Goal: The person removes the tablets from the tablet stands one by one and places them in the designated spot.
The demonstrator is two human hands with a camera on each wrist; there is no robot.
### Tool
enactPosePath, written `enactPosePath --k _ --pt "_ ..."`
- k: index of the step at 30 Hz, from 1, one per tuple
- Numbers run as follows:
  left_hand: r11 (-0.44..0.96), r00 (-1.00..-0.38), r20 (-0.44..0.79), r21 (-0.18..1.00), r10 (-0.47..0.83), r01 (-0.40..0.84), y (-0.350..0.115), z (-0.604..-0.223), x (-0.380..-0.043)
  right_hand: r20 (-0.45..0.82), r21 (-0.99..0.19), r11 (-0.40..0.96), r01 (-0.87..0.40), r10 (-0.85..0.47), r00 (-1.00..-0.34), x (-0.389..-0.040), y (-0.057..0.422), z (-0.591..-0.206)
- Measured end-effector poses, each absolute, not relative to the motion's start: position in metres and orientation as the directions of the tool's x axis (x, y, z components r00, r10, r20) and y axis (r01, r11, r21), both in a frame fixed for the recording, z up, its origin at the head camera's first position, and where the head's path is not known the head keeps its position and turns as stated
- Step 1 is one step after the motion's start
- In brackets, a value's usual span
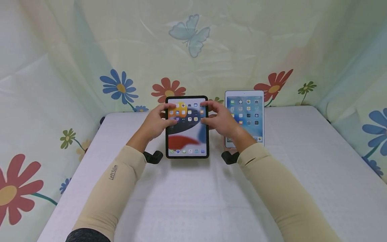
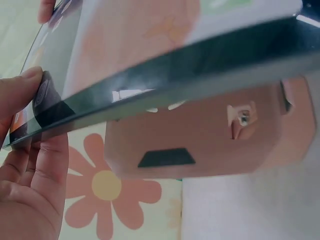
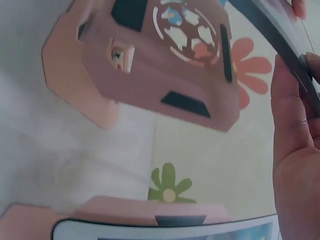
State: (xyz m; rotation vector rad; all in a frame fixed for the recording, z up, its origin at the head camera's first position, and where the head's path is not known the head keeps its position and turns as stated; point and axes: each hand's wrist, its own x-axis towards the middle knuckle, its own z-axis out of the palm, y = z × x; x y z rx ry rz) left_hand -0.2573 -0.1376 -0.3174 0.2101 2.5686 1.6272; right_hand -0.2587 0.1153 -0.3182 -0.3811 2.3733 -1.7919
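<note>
A black-bezelled tablet (image 1: 187,141) is held upright in the middle, its lit home screen facing me. My left hand (image 1: 153,122) grips its upper left edge, thumb on the glass and fingers behind. The opposite edge is pinched by my right hand (image 1: 222,118) in the same way. Behind the tablet stands a rose-gold stand (image 3: 165,90) with a cut-out round pattern, hidden in the head view. In the left wrist view the tablet's lower edge overlaps the upper part of this stand, whose plate (image 2: 210,160) shows below it.
To the right, a white tablet (image 1: 246,129) with a lit screen leans on a second rose-gold stand (image 3: 120,206), partly behind my right forearm. A white cloth covers the table (image 1: 193,201). A flowered curtain (image 1: 242,50) hangs behind and at both sides.
</note>
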Motion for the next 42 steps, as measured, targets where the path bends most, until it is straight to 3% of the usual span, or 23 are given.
enactPosePath --k 19,42 --pt "0.414 -0.978 -0.080 0.910 0.191 0.006 -0.176 -0.329 -0.227 0.037 -0.973 0.204 -0.108 -0.323 -0.946 -0.227 0.088 -0.335" --pt "0.468 -0.966 -0.184 0.880 0.180 -0.080 -0.232 -0.365 -0.194 -0.007 -0.990 0.135 -0.035 -0.301 -0.953 -0.193 0.032 -0.385"
